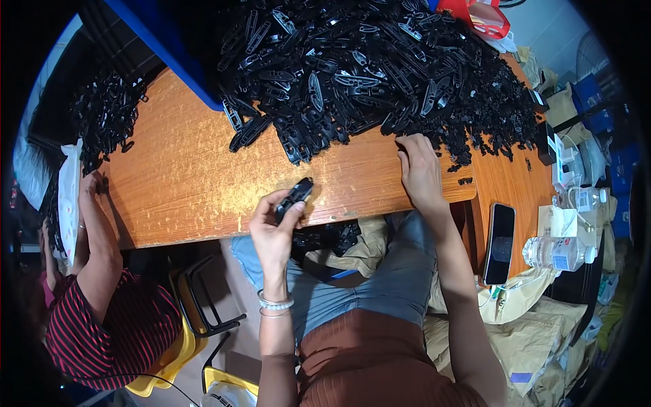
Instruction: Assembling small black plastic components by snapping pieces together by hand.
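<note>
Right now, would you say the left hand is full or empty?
Full: the left hand grips a black piece, its upper end showing.

Elongated black part [296, 198] held aslant; black parts [352, 71] heaped beyond.

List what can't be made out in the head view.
All head view:
- Black part: partly covered by the left hand gripping it.
- Right hand: palm side hidden by the hand itself.
- Pile of black parts: cut off by the top edge.
- Dark pieces: partly hidden by the table.
</note>
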The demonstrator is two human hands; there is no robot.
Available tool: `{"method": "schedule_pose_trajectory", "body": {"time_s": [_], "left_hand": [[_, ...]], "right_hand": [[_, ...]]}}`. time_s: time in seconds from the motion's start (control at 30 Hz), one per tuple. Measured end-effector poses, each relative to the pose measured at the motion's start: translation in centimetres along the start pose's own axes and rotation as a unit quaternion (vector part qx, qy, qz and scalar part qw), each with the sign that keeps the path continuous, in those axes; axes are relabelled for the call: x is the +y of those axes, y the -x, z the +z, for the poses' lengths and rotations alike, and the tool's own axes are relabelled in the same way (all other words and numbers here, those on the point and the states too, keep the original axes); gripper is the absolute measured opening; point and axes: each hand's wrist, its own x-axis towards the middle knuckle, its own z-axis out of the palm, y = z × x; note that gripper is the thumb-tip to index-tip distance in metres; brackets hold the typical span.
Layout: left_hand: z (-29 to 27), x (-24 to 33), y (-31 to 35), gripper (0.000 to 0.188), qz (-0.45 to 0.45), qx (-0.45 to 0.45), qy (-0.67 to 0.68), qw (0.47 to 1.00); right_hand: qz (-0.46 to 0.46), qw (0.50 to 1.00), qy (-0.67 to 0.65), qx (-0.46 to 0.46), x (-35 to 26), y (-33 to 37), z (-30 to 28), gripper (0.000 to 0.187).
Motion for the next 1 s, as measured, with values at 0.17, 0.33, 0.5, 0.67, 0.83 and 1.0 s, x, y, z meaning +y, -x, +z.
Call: {"method": "schedule_pose_trajectory", "body": {"time_s": [0.17, 0.33, 0.5, 0.67, 0.83, 1.0], "left_hand": [[1.2, -0.4, 1.3, 0.022, 0.004, -0.019, -0.058, 0.998], [1.9, -0.7, 1.9, 0.023, 0.002, -0.021, -0.061, 0.998], [2.6, -0.6, 2.3, 0.023, 0.029, -0.039, -0.088, 0.995], [2.8, -0.7, 2.6, 0.022, 0.065, -0.029, -0.115, 0.991], [2.5, 0.0, 2.9, 0.024, 0.049, -0.050, -0.107, 0.992], [2.9, 1.4, 3.1, 0.021, 0.033, -0.056, -0.082, 0.995]], "right_hand": [[0.025, 1.000, 0.011, -0.006, -0.6, 0.3, -1.1, 0.012], [0.038, 0.999, 0.029, -0.025, -0.4, 0.4, -0.8, 0.006], [0.017, 0.999, 0.023, -0.032, -0.7, 0.1, -0.2, 0.006], [0.014, 0.997, -0.064, -0.043, -0.8, 0.2, 0.2, 0.014], [0.294, 0.744, -0.588, -0.117, -2.9, 2.1, -1.5, 0.020], [0.295, 0.709, -0.628, -0.126, -5.0, 2.7, -2.8, 0.019]]}}
